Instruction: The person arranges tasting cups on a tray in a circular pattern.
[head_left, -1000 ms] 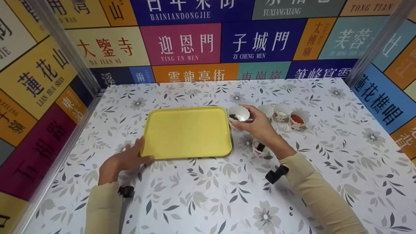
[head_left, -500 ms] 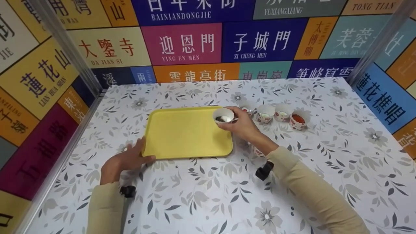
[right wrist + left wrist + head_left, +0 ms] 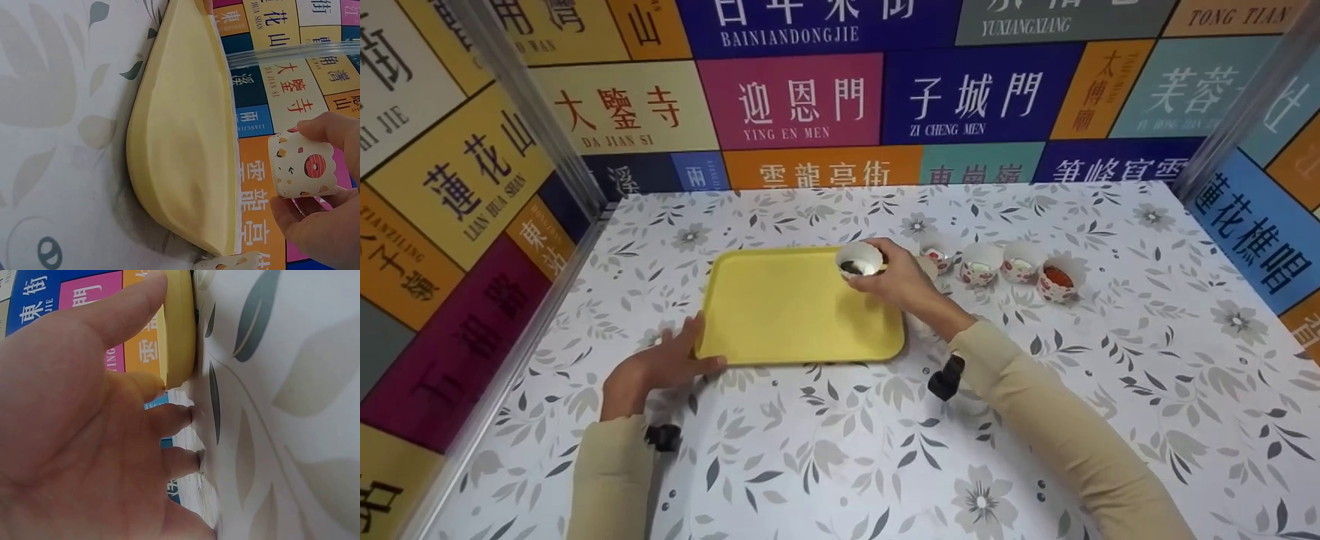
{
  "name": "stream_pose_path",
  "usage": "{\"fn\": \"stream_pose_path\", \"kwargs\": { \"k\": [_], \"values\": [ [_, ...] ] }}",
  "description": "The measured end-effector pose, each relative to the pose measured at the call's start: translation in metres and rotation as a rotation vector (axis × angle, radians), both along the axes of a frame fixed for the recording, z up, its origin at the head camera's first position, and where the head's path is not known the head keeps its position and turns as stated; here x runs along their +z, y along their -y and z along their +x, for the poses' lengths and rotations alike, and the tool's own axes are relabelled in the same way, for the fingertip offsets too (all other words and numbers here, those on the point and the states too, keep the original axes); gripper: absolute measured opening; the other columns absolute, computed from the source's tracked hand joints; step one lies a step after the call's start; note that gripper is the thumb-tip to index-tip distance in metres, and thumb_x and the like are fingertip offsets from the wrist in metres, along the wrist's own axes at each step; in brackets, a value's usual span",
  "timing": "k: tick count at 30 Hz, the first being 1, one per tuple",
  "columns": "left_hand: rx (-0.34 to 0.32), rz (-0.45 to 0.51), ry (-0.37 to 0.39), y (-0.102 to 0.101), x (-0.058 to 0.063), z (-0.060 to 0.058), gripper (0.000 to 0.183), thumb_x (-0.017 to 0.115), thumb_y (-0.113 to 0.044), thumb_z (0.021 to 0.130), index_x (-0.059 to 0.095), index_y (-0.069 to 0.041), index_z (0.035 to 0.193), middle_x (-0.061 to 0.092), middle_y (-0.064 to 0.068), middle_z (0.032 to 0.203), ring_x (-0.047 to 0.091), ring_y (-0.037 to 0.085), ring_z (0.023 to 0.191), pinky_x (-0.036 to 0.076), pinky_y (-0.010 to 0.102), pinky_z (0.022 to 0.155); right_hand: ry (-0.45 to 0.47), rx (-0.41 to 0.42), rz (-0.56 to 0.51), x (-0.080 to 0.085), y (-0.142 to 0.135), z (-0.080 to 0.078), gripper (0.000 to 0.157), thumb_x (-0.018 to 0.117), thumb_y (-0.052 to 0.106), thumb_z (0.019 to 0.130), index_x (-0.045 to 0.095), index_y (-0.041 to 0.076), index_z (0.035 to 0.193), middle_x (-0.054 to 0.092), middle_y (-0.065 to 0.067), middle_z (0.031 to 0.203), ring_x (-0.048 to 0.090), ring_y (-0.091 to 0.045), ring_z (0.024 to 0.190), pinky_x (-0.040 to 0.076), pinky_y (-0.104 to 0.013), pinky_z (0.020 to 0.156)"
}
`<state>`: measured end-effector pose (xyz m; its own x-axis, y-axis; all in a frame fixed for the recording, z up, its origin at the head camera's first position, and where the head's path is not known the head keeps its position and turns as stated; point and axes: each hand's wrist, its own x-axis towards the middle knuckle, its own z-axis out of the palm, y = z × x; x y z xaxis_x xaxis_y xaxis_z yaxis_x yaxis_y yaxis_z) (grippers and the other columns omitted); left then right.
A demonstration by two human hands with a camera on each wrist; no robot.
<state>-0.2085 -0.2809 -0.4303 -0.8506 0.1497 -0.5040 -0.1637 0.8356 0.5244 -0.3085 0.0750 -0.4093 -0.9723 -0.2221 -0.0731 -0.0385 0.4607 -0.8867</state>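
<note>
Paper cup (image 3: 856,257) is up in the right hand (image 3: 898,279), just right of the frame's centre, over the upper right part of the yellow tray (image 3: 787,311); the right wrist view shows it clear of the tray, with a gap between them. Thumb and fingers are curled round its sides, so it's a proper hold; something dark sits inside, though it's too small for me to say what.

Left hand (image 3: 664,364) is at the tray's lower left corner; thumb straight, fingers spread and relaxed, touching the edge and wrapped round nothing, as far as I can make out from the close-up.

Four more cups run in a row right of the tray, toward the right of the frame; the rightmost cup (image 3: 1059,281) has orange-red stuff in it; a bit of another one peeks out behind the right hand; everything's on a white leaf-print tabletop (image 3: 810,457).
</note>
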Motion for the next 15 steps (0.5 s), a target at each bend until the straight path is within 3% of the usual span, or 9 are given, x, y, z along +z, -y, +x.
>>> {"fn": "stream_pose_path", "kwargs": {
  "k": [7, 15],
  "values": [
    [0.009, -0.019, 0.006, 0.0, 0.001, -0.001, 0.107, 0.057, -0.062, 0.093, -0.014, -0.019, 0.16, -0.018, 0.013, 0.168, -0.025, 0.045, 0.15, -0.008, 0.072, 0.117, 0.068, 0.02, -0.071, 0.0, 0.016, -0.01, 0.067, 0.081, 0.014, 0.083, 0.051, 0.01, 0.142, 0.057, -0.012, 0.141, 0.055, -0.025, 0.124, 0.047, -0.035, 0.102],
    [-0.013, -0.018, 0.008, 0.001, -0.001, -0.002, 0.106, 0.055, -0.062, 0.094, -0.015, -0.016, 0.16, -0.018, 0.015, 0.168, -0.024, 0.046, 0.15, -0.005, 0.071, 0.119, 0.09, 0.03, -0.068, -0.007, 0.03, -0.02, 0.071, 0.08, 0.016, 0.085, 0.046, 0.009, 0.146, 0.054, -0.013, 0.143, 0.054, -0.026, 0.127, 0.047, -0.038, 0.106]
  ]
}}
